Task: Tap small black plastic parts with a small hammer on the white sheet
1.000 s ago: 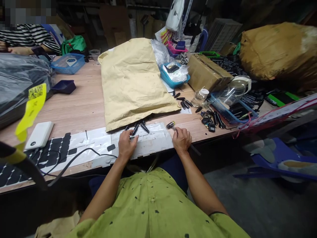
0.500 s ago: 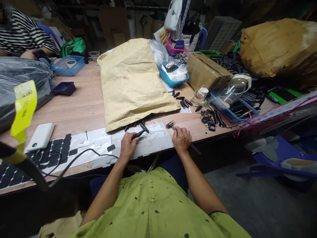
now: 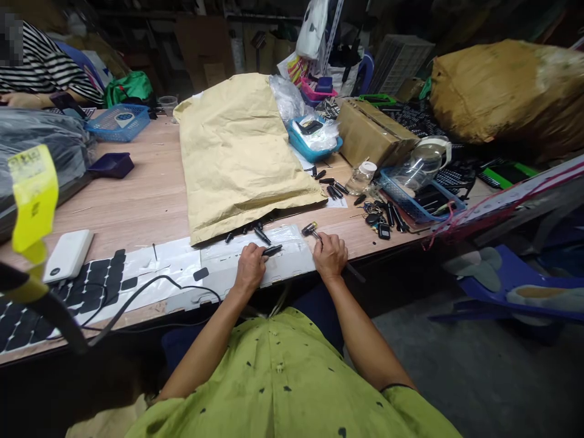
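Note:
Over the white board (image 3: pixel 292 267) at the table's front edge, my left hand (image 3: pixel 252 266) is closed around a slim black pen-like piece (image 3: pixel 272 250) whose end points right. My right hand (image 3: pixel 330 255) grips a small hammer (image 3: pixel 310 229) by its handle, with the head sticking out above the fingers and the handle end showing below. Another black piece (image 3: pixel 261 236) lies on the board just beyond my left hand. Several more small black pieces (image 3: pixel 229 238) lie along the near edge of the big tan paper bag (image 3: pixel 246 158).
To the right are a clear jar (image 3: pixel 362 177), a blue basket (image 3: pixel 422 210) and black tools (image 3: pixel 395 218). A white power bank (image 3: pixel 68 255) and a black cable (image 3: pixel 155 278) lie left. A co-worker in a striped sleeve (image 3: pixel 45 67) sits far left.
My left hand has moved right along the board with the black piece, nearer my right hand. My right hand with the hammer has hardly moved; the whole view has shifted slightly.

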`<state>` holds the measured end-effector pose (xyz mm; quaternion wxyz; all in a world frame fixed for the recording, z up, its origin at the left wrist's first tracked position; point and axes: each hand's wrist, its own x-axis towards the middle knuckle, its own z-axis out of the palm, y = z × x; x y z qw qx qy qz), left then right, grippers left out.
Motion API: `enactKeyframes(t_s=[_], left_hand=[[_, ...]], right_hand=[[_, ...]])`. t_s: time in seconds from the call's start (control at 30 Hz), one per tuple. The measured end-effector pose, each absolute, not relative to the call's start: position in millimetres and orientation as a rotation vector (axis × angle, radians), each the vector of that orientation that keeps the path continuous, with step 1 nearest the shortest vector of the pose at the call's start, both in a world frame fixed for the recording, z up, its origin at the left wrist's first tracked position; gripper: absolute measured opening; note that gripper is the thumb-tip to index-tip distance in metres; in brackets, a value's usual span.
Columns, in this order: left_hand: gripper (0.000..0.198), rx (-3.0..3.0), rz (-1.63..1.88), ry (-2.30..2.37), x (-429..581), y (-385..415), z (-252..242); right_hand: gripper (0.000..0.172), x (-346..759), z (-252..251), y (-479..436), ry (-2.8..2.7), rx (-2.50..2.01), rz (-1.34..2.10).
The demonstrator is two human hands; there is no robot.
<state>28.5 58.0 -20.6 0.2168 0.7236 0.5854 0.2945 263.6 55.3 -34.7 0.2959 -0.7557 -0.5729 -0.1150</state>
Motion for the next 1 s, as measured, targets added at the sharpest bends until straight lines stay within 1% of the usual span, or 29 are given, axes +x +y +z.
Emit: enactKeyframes(t_s=[0.23,0.37,0.53,0.67,0.87,1.0], left_hand=[[0.022,1.950,0.753,1.638,25,62,-14],[0.024,1.904,0.781,1.641,22,64,-13],[0.019,1.802,0.779,1.609,19,65,-5],[0.015,1.526,0.836,1.481,19,64,6],[0.025,0.941,0.834,1.238,20,60,15],[0.018,0.593,0.834,1.057,22,57,22]], right_hand=[[0.027,262,-31,55,-1.520,-2.055,-0.215],[0.028,261,-30,55,-1.521,-2.062,-0.183],[0.027,262,-32,55,-1.523,-2.054,-0.225],[0.026,263,-35,55,-1.533,-2.058,-0.272],[0.025,264,-37,56,-1.519,-2.052,-0.303],[0.026,264,-37,56,-1.524,-2.047,-0.316]])
